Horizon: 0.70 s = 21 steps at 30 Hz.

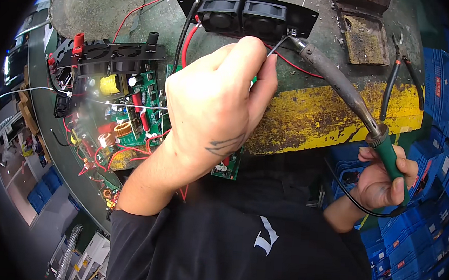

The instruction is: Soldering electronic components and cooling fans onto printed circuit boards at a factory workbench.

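My right hand is closed around the green handle of a soldering iron. The iron's tip rests at a small terminal at the right end of a black panel carrying two black fans. From the pinched fingers of my left hand, a thin grey strand reaches toward that same terminal; I cannot tell if it is solder or a wire. A bit of green shows inside my left palm, mostly hidden. Beneath this hand lies part of a green circuit board.
A second fan panel with red and black posts joins a populated circuit board on the left, amid loose red wires. Black-handled pliers lie at right beside a dirty metal holder. Blue bins stand beyond the bench edge.
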Available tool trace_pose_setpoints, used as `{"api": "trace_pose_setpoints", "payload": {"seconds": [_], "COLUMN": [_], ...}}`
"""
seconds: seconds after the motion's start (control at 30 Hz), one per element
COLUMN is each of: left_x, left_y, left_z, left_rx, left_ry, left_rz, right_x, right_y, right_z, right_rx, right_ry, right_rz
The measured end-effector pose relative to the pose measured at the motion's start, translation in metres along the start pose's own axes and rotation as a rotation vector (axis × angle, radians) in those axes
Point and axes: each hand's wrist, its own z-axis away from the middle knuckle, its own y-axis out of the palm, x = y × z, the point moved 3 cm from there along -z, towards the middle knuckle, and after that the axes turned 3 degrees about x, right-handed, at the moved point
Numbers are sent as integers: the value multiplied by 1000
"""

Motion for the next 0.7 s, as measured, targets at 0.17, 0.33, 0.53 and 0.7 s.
{"api": "trace_pose_setpoints", "payload": {"seconds": [0.17,0.33,0.53,0.7], "left_x": [0,-1,0,0], "left_y": [0,-2,0,2], "left_z": [0,-1,-1,-1], "left_rx": [1,45,-17,-7], "left_ry": [1,9,-6,-11], "left_rz": [-4,-59,3,0], "right_x": [-1,-1,-2,-2], "right_y": [0,-1,-1,-3], "right_z": [0,1,1,1], "right_rx": [-6,-9,-39,-14], "right_ry": [-2,3,6,-9], "right_rz": [-12,-8,-5,-22]}}
